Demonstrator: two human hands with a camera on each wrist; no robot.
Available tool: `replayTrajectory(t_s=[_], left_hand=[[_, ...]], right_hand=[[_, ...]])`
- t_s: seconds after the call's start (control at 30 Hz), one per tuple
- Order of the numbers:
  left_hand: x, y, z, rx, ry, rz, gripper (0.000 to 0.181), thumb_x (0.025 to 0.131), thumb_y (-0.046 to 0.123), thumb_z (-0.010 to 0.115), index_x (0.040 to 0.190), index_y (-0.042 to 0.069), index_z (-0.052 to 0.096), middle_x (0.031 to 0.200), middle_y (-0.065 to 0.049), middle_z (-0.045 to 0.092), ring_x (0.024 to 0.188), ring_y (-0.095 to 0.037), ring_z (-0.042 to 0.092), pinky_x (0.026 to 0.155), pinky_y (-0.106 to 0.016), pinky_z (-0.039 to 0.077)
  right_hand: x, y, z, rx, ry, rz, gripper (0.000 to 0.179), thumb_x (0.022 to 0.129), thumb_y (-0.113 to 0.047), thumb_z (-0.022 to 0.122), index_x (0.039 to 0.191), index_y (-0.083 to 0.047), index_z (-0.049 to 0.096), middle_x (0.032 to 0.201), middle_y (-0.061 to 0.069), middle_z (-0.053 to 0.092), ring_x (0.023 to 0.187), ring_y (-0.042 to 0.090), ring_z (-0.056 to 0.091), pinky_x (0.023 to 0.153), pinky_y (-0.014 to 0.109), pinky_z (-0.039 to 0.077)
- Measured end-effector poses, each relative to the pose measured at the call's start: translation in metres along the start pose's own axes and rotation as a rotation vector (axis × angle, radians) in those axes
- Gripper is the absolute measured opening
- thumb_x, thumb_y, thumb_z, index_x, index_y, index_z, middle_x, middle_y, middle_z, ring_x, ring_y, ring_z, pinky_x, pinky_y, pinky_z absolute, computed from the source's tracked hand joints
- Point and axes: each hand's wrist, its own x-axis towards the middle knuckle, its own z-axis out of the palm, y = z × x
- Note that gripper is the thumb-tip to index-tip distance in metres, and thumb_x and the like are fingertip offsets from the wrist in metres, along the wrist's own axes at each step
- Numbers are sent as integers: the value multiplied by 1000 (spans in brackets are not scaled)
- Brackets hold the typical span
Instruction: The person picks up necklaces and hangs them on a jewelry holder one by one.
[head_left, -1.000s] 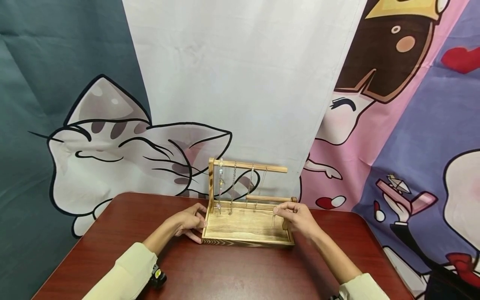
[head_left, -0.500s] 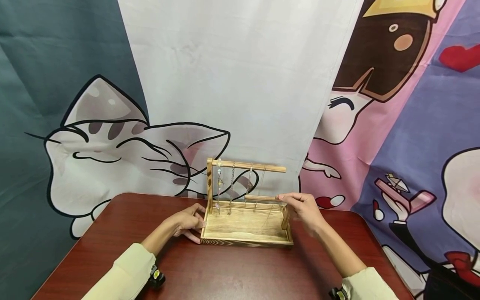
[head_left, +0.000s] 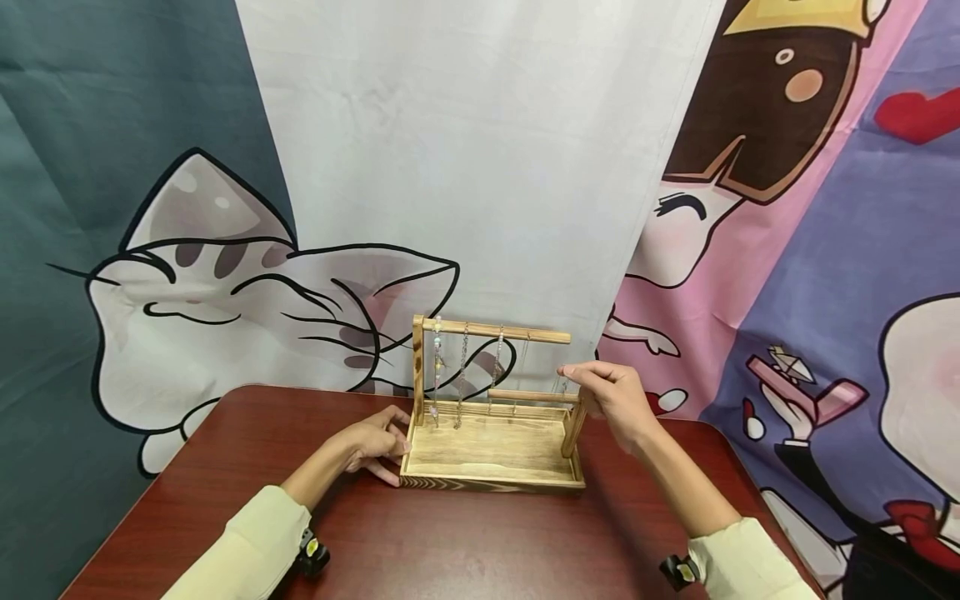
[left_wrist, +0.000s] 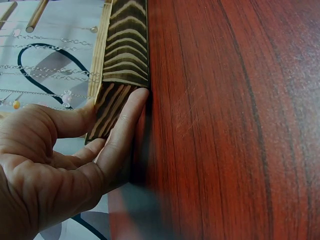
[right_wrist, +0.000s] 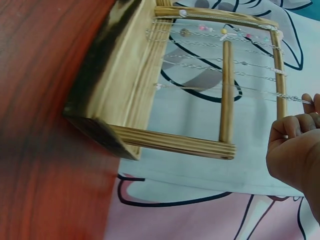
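A wooden jewelry stand point(head_left: 487, 484) with a shallow tray and two bars stands on the table. My left hand point(head_left: 373, 442) grips its left end; in the left wrist view, thumb and fingers of that hand point(left_wrist: 65, 160) pinch the tray's dark-grained corner point(left_wrist: 114, 102). At the right end, my right hand point(head_left: 617, 398) pinches a thin necklace point(head_left: 559, 384) above the lower bar point(head_left: 532, 397). The right wrist view has this hand point(right_wrist: 297, 145) beside the top bar's free end. Several necklaces hang from the upper bar point(head_left: 551, 337), a beaded one point(head_left: 437, 358) farthest left.
The stand's left post point(head_left: 418, 375) and short right post point(head_left: 573, 429) rise from the tray. Red-brown tabletop point(head_left: 480, 550) extends in front. A cartoon-printed curtain point(head_left: 465, 167) hangs close behind the table. Each wrist wears a small black camera point(head_left: 678, 572).
My right hand has risen from over the tray's right side to above the lower bar, bringing the thin necklace up with it. The left hand keeps its grip on the stand.
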Motion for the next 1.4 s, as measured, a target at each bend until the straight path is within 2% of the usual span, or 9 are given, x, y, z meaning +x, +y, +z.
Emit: replayTrajectory(t_s=[0.17, 0.4, 0.63, 0.73, 1.03, 1.4], left_hand=[[0, 0, 0, -1, -2, 0, 58, 101, -11, 64, 152, -3, 38, 117, -23, 58, 91, -34, 67, 70, -53, 76], [-1, -1, -1, -5, -1, -4, 58, 101, -12, 63, 152, -3, 37, 117, -23, 58, 91, -34, 66, 71, -54, 76], [-1, -2, -1, -7, -1, -8, 59, 101, -12, 63, 153, -3, 38, 116, -23, 58, 90, -34, 66, 71, -54, 76], [-1, -2, -2, -7, -4, -8, 59, 101, -12, 63, 153, -3, 37, 116, -23, 59, 90, -33, 67, 71, -54, 76], [-1, -2, -2, -12, -5, -12, 59, 100, -12, 63, 153, -3, 38, 116, -22, 59, 91, -33, 67, 71, -53, 76], [0, 1, -1, 2, -6, -3, 59, 101, -11, 63, 153, -3, 38, 117, -22, 59, 92, -33, 67, 71, -53, 76]], right_hand=[[3, -10, -2, 6, 12, -6, 28, 109, -11, 70, 99, -30, 89, 56, -9, 45, 53, 5, 36, 49, 22, 30], [7, -22, -5, 29, 13, -63, 34, 110, -8, 67, 97, -31, 88, 56, -10, 46, 53, 4, 36, 51, 36, 16], [13, -34, -10, 34, 51, -92, 31, 111, -9, 67, 98, -28, 88, 55, -9, 44, 50, 3, 33, 50, 32, 14], [16, -42, -12, 48, 64, -108, 29, 112, -11, 68, 98, -26, 88, 57, -8, 47, 49, 3, 34, 50, 34, 14], [31, -68, -12, 97, 114, -124, 30, 112, -10, 69, 95, -26, 88, 53, -10, 41, 50, 6, 28, 53, 35, 12], [47, -73, -19, 139, 150, -147, 28, 111, -10, 69, 95, -23, 87, 50, -10, 43, 47, 4, 28, 55, 33, 10]])
